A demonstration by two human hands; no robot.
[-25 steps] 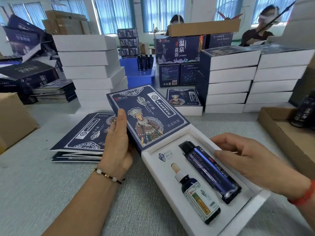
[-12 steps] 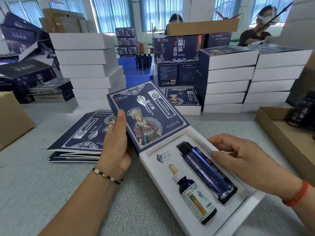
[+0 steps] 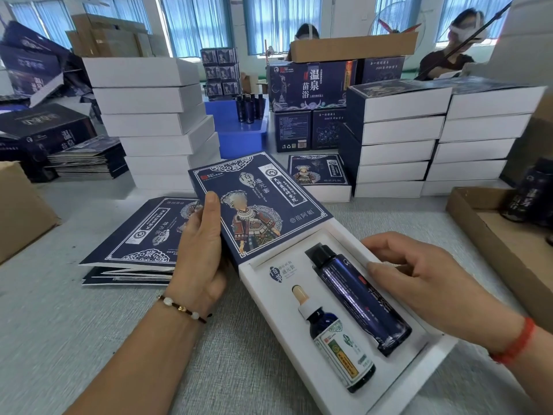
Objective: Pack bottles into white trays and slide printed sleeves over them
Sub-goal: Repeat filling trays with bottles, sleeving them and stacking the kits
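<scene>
Lying at an angle on the grey textured table [image 3: 74, 339], the white rectangular cardboard tray [image 3: 419, 372] holds two bottles side by side in separate recesses: a small dark blue dropper bottle [image 3: 335, 333] with a pale rubber bulb and a green-and-white label on the left, and a taller dark blue cylindrical bottle [image 3: 359, 298] with a black cap on the right. A navy printed cardboard sleeve [image 3: 257, 205], bearing a figure in traditional costume and white ornamental borders, covers the far end of the tray and stops just short of the bottle caps. The left hand [image 3: 200, 265] grips the sleeve along its left edge, thumb laid flat on the printed face and the remaining fingers curled beneath. The right hand [image 3: 425, 283] grips the tray at its right wall, fingers curled over the rim and the thumb just beside the taller bottle; whether the thumb touches the bottle cannot be determined. A stack of flat navy printed sleeves [image 3: 134, 244] lies on the table just left of the left hand. Behind the work area stand stacks of white closed boxes [image 3: 149, 115] and stacks of sleeved boxes [image 3: 398, 139]. A brown cardboard carton [image 3: 490, 250] sits at the right edge, holding dark bottles.
</scene>
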